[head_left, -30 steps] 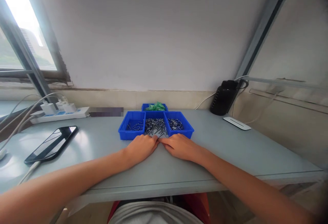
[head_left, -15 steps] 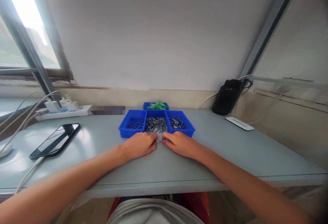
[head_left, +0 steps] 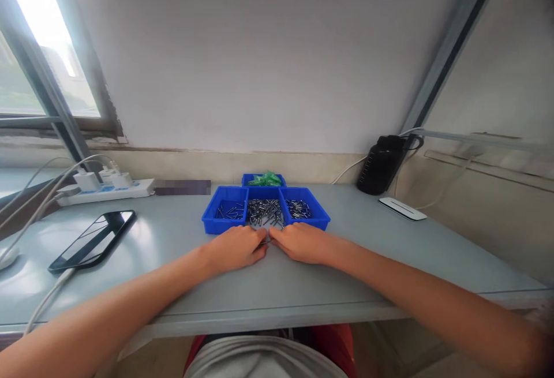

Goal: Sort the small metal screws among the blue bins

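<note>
Metal in the form of one slim piece (head_left: 268, 242) spans the narrow gap between your hands, low over the surface (head_left: 268, 291) and just in front of the middle blue bin (head_left: 263, 192). Your left hand (head_left: 236, 248) has its grip pinched together on one end; your right hand (head_left: 305, 243) has its fingertips drawn together at the other end, but I cannot tell whether that grip is clamped on it. Ahead of your knuckles, the middle bin carries a loose heap of small metal parts (head_left: 265, 210). Against its sides stand the left blue bin (head_left: 216, 227), with a thin scatter of parts, and the right blue bin (head_left: 319, 224), with a denser pile. Behind these, a back blue bin (head_left: 245, 181) holds a crumpled green bundle (head_left: 265, 179). Farther to your left lie a dark phone (head_left: 93, 240) with a cable at its near end and a white power strip (head_left: 138, 187); well to your right, a black bottle (head_left: 380, 165) stands near a flat white device (head_left: 401, 209).
</note>
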`<state>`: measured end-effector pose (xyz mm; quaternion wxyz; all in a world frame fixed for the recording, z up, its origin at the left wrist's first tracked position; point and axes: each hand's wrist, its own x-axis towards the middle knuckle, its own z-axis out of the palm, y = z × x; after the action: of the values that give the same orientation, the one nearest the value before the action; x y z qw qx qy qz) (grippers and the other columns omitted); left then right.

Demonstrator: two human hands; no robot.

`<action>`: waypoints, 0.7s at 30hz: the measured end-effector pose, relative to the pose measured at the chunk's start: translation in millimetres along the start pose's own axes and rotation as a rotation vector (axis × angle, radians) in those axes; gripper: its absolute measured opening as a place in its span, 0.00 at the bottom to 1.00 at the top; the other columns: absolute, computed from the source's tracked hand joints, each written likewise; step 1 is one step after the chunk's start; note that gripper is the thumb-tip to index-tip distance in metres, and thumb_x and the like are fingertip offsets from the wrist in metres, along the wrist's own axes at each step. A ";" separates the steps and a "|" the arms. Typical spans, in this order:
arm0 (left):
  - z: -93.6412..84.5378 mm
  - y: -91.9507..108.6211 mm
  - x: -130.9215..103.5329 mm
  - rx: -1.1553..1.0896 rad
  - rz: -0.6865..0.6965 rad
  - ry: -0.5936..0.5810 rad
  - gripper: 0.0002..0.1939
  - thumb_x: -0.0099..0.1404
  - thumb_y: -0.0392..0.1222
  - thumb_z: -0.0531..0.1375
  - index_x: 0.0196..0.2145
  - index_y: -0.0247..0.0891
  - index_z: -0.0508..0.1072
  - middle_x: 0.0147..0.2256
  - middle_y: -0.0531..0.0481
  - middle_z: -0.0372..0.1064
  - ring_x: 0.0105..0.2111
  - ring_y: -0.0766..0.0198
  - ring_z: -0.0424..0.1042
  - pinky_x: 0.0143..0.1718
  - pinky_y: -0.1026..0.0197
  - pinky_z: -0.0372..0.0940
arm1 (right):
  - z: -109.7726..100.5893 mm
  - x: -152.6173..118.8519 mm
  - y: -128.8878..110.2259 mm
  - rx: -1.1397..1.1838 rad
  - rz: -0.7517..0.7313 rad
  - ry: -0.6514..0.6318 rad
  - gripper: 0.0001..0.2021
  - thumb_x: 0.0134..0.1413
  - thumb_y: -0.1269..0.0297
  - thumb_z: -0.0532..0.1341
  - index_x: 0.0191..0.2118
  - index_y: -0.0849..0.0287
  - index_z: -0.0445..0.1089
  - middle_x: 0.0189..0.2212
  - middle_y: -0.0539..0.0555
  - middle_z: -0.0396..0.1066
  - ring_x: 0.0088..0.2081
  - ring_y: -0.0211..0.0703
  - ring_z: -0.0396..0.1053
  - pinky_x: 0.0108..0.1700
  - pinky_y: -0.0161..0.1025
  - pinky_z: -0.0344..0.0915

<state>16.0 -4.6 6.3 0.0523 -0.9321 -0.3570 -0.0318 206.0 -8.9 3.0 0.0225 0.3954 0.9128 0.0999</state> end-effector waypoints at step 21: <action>-4.6 -2.1 4.1 -0.266 0.124 0.137 0.10 0.66 0.40 0.48 0.40 0.38 0.67 0.36 0.50 0.66 0.34 0.66 0.67 0.36 0.65 0.61 | 6.2 -4.3 12.8 0.483 -0.025 0.092 0.12 0.61 0.58 0.49 0.39 0.58 0.66 0.28 0.51 0.70 0.30 0.39 0.66 0.29 0.33 0.53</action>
<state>17.5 -0.9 11.4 -0.0454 -0.9467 -0.2872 -0.1389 218.9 -2.5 -0.7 -0.1132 0.3730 0.9150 -0.1037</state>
